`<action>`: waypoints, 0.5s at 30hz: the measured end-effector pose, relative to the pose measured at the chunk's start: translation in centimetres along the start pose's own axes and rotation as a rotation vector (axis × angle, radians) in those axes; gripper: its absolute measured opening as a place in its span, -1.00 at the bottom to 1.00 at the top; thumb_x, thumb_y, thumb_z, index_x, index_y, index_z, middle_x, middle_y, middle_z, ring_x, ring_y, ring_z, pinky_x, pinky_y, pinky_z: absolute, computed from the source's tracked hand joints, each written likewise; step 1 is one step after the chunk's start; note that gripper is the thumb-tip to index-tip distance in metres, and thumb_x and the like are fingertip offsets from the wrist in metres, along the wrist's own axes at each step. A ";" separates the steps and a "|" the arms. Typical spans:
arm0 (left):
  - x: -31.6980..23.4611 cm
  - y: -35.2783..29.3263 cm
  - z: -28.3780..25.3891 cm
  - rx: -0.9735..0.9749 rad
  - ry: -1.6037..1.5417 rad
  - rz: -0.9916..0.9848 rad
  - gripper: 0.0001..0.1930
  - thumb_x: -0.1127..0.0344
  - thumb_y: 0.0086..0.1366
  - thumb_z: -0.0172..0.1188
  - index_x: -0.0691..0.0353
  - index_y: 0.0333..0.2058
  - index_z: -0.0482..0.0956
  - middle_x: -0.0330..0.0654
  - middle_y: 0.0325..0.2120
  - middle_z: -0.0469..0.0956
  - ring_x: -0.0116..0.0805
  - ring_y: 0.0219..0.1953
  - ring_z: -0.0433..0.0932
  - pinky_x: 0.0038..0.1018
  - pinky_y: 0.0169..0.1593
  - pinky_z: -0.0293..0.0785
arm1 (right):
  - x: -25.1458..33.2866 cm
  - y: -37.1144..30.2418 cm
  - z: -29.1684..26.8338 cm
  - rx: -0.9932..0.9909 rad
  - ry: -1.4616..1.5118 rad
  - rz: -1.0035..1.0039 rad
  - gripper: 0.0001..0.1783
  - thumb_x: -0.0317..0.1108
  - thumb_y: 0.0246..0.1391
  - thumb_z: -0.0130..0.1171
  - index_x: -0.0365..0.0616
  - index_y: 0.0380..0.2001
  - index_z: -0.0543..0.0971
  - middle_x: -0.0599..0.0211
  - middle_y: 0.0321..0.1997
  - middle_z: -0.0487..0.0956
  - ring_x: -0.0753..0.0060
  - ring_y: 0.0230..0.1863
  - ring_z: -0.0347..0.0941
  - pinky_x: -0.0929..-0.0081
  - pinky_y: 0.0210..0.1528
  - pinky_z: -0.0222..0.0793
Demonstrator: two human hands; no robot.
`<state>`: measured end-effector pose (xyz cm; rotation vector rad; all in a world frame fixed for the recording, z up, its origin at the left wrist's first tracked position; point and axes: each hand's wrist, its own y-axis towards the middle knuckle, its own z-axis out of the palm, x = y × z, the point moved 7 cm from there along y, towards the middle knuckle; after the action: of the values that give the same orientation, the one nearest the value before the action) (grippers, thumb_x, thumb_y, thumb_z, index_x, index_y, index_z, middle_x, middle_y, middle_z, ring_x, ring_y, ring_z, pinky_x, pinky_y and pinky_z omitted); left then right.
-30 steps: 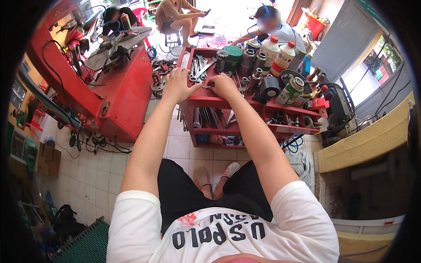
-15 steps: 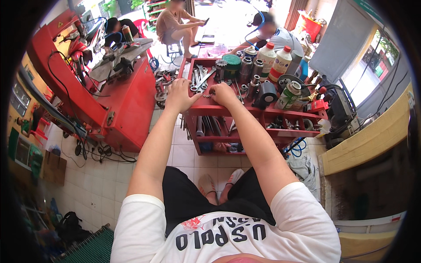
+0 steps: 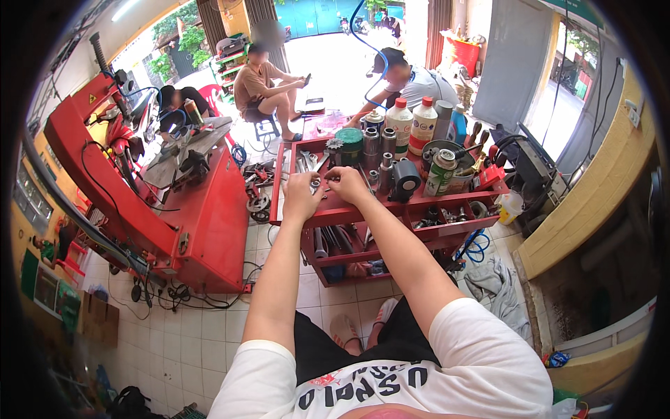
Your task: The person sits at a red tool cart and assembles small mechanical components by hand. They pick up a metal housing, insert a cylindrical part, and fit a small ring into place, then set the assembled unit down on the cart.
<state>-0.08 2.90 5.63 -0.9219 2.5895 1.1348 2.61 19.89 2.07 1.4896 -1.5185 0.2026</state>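
Both hands are over the near left corner of a red tool cart's top tray (image 3: 283, 183). My left hand (image 3: 300, 195) has its fingers curled in, with a small metallic bit by the fingertips; I cannot tell what it is. Close beside it, my right hand (image 3: 348, 186) is closed in a pinch on something small and dark, mostly hidden by the fingers. Several metal wrenches (image 3: 308, 162) lie just beyond my left hand. A green tub (image 3: 348, 146) and metal sockets (image 3: 386, 167) stand past my right hand.
Red-capped bottles (image 3: 423, 127), a spray can (image 3: 440, 173) and a black tape roll (image 3: 405, 180) crowd the cart's right side. A red machine (image 3: 209, 223) stands at left. One person (image 3: 269, 87) sits ahead; another (image 3: 426, 84) bends behind the cart.
The view has tilted up, so the cart sits lower in it. My left hand has gone from spread over the wrenches to curled, closer to my right hand, which stays pinched.
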 end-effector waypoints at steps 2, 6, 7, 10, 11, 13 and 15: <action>0.1 0.1 -0.5 0.023 -0.032 -0.019 -0.68 0.16 0.24 0.42 0.09 -0.06 0.73 -0.18 -0.11 0.71 -0.10 0.12 0.55 -0.05 0.27 0.30 | -0.2 0.3 0.3 0.016 0.125 0.048 -0.75 -0.43 0.08 0.36 -0.21 -0.14 0.77 0.19 -0.21 0.78 0.41 -0.22 0.69 0.42 -0.07 0.60; 0.0 0.0 -0.3 0.086 -0.064 -0.025 -0.73 0.13 0.29 0.40 0.09 -0.10 0.75 -0.21 -0.14 0.74 -0.11 0.11 0.56 -0.07 0.21 0.33 | -0.5 0.4 0.7 0.087 0.319 0.096 -0.76 -0.45 0.14 0.37 -0.23 -0.12 0.76 0.35 -0.24 0.77 0.60 -0.24 0.61 0.51 -0.11 0.56; 0.2 -0.1 -0.4 0.098 -0.065 -0.026 -0.74 0.13 0.30 0.39 0.09 -0.11 0.76 -0.22 -0.15 0.74 -0.11 0.10 0.56 -0.07 0.19 0.33 | -0.3 0.3 0.9 0.105 0.342 0.110 -0.76 -0.45 0.14 0.37 -0.24 -0.11 0.76 0.36 -0.22 0.77 0.60 -0.23 0.61 0.51 -0.11 0.56; 0.6 0.0 -0.5 0.118 -0.093 -0.068 -0.75 0.14 0.31 0.38 0.10 -0.12 0.76 -0.22 -0.20 0.77 -0.12 0.05 0.60 -0.07 0.17 0.34 | 0.0 0.3 1.0 0.121 0.368 0.085 -0.76 -0.42 0.13 0.38 -0.27 -0.13 0.76 0.27 -0.20 0.78 0.52 -0.20 0.66 0.44 -0.09 0.62; 0.4 0.1 -0.6 0.114 -0.092 -0.069 -0.76 0.15 0.31 0.39 0.11 -0.13 0.77 -0.22 -0.22 0.77 -0.12 0.02 0.62 -0.08 0.16 0.38 | -0.3 0.4 1.0 0.125 0.379 0.089 -0.75 -0.41 0.13 0.38 -0.26 -0.13 0.76 0.27 -0.19 0.78 0.52 -0.19 0.66 0.44 -0.07 0.61; -0.1 0.2 -0.7 0.105 -0.090 -0.070 -0.78 0.17 0.30 0.40 0.13 -0.16 0.77 -0.21 -0.25 0.78 -0.13 -0.04 0.64 -0.11 0.13 0.44 | -0.8 0.2 0.9 0.134 0.401 0.097 -0.75 -0.40 0.14 0.39 -0.26 -0.13 0.76 0.28 -0.18 0.78 0.51 -0.17 0.66 0.44 -0.04 0.60; 0.0 0.2 -0.8 0.093 -0.147 -0.064 -0.79 0.20 0.29 0.41 0.15 -0.18 0.78 -0.18 -0.27 0.78 -0.13 -0.07 0.65 -0.14 0.09 0.50 | -0.8 0.3 1.1 0.161 0.442 0.097 -0.74 -0.40 0.14 0.40 -0.26 -0.11 0.76 0.27 -0.16 0.78 0.50 -0.16 0.66 0.43 -0.02 0.60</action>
<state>-0.09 2.44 6.31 -0.8603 2.4549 1.0159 1.67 19.77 1.06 1.3802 -1.2359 0.6794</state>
